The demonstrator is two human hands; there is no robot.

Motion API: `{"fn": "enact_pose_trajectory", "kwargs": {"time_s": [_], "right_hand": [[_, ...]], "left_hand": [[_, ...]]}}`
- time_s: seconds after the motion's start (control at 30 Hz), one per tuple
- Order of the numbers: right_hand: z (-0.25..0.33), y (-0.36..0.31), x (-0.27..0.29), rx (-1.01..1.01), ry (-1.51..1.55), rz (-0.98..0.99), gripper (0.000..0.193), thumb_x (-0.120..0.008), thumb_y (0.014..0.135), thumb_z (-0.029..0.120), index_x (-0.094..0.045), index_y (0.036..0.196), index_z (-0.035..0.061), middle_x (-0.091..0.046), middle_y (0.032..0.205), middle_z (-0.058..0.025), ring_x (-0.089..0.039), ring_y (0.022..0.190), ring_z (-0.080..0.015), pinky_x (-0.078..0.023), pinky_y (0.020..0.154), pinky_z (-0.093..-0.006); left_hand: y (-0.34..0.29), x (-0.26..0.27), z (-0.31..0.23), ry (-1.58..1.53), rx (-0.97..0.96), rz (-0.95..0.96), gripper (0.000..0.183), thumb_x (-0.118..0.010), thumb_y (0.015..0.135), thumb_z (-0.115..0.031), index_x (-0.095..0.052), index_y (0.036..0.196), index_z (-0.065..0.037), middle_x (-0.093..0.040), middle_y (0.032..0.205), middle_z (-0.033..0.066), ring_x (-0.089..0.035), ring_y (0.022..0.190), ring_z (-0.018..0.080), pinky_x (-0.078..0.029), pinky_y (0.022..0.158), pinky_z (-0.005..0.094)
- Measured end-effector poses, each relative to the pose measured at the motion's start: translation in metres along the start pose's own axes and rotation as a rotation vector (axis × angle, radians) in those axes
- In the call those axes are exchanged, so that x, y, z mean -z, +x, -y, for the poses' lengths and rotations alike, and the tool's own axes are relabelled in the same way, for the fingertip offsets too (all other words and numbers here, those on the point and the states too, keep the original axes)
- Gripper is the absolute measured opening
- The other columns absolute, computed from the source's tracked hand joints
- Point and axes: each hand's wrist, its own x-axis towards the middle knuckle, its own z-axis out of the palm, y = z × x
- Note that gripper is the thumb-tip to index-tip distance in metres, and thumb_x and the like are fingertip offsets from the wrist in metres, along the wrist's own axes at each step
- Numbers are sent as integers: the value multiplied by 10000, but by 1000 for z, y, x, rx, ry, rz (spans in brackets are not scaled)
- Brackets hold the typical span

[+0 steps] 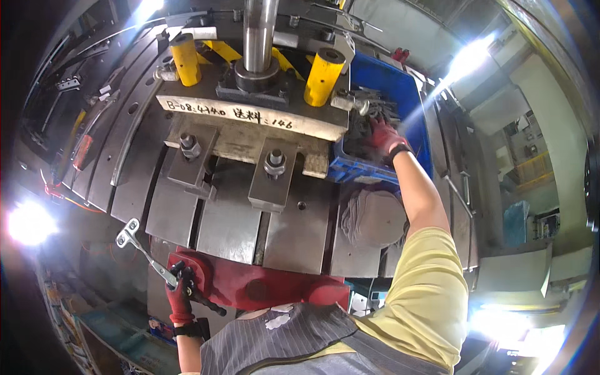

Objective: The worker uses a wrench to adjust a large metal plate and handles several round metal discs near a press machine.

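My left hand, in a red glove, is closed around the dark grip of a metal hand tool. The tool's silver shaft ends in a short crosspiece with two holes, pointing up and left, beyond the near edge of the press bed. My right hand, also red-gloved, reaches into a blue plastic bin. Its fingers look spread over dark flat metal pieces heaped inside; the fingertips are partly lost among them. A stack of flat, rounded metal plates lies on the bed below my right forearm.
A die set with a pale marked plate stands mid-bed, held by bolted clamps. Two yellow posts flank a steel column. Slots cross the grey bed. Loose rods lie at the right, tools at the left.
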Motion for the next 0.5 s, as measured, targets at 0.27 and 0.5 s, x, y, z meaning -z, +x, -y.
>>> {"fn": "enact_pose_trajectory", "kwargs": {"time_s": [0.27,0.5], "right_hand": [[-53,31,-17,85,63,-408,407,-601,711,218,-499,1054,23,-574,991,-175,-537,963,-320,-427,819,-384],[-78,-77,59,3,1185,-399,232,-580,744,28,-581,976,19,-610,853,-9,-537,778,-111,-417,744,-247]], "left_hand": [[8,6,6,-46,5,59,318,-580,778,-107,-506,1070,-6,-605,866,65,-570,679,119,-447,574,219],[3,5,2,-94,-27,107,303,-561,794,-107,-502,1075,-7,-601,885,70,-575,712,125,-449,597,218]]}}
